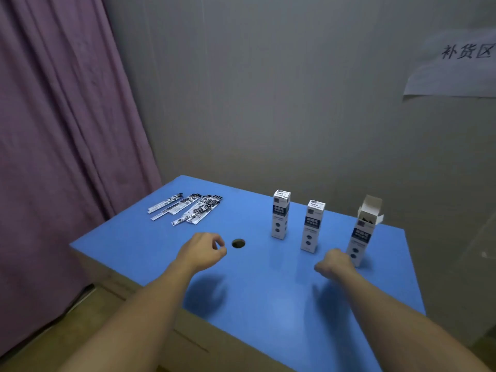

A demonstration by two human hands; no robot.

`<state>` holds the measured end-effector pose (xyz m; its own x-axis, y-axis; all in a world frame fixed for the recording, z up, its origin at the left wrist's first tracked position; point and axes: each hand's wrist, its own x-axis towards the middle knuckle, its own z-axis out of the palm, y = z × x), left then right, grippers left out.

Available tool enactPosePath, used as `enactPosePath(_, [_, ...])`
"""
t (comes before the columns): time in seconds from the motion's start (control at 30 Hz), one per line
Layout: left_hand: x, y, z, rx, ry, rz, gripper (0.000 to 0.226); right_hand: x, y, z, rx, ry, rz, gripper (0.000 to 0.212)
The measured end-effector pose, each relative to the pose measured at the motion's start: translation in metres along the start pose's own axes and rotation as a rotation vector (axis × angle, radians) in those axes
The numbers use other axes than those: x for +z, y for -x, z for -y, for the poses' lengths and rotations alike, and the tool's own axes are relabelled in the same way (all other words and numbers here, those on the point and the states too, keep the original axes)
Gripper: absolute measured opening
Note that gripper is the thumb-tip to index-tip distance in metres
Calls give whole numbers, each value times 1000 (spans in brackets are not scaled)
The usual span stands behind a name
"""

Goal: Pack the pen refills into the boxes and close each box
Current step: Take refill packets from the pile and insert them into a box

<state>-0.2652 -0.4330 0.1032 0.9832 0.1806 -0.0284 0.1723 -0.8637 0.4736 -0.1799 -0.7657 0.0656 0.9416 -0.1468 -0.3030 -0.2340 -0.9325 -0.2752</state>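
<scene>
Hovering over the blue counter (257, 285), I have both hands in mid-air holding nothing. At the far left of the frame hangs a purple curtain (61, 130). Right of it, at the counter's upper-left corner, the pen refills (188, 208) lie in a loose fan of packets, overlapping one another. My left hand (202, 251) floats below them, well apart from the pile, fingers curled with thumb and forefinger nearly meeting on nothing. Just right of it is a round hole (238, 243) in the counter.

Further right stand three upright boxes in a slanting row: the first closed box (280, 214), the second closed box (312, 225), and the open box (362, 232), flaps up, something dark showing inside. My right hand (334, 263) is loosely fisted just beside the open box's base; whether it touches it I cannot tell.

The risks, as I judge them: these tall, narrow boxes would tip from a careless knuckle, a slim refill could slide into the hole, and grabbing overlapped packets may scatter the rest.
</scene>
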Motion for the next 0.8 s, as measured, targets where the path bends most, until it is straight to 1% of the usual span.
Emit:
enactPosePath(0.1, [-19, 12, 38, -15, -41, -2, 19, 17, 16, 42, -90, 72, 21, 23])
enactPosePath(0.2, [-36, 22, 73, -36, -75, -25, 26, 32, 32, 87, -202, 138, -7, 18])
enactPosePath(0.3, [-48, 30, 104, -66, -109, -56, 34, 49, 47, 132, -301, 142, 5, 17])
enactPosePath(0.37, [-53, 32, 122, -90, -122, -64, 36, 59, 55, 159, -364, 145, -1, 24])
enactPosePath(0.47, [-59, 30, 148, -130, -111, -61, 38, 73, 57, 196, -462, 209, 2, 41])
enactPosePath(0.5, [-62, 29, 155, -142, -108, -63, 39, 77, 56, 207, -490, 228, 0, 42])
enactPosePath(0.6, [-67, 19, 179, -174, -101, -56, 40, 87, 46, 239, -533, 275, 11, 35])
enactPosePath(0.73, [-77, -7, 215, -211, -125, -42, 42, 99, 23, 280, -554, 287, 51, 35])
enactPosePath(0.8, [-83, -28, 230, -227, -143, -46, 41, 103, 6, 301, -569, 294, 61, 29])
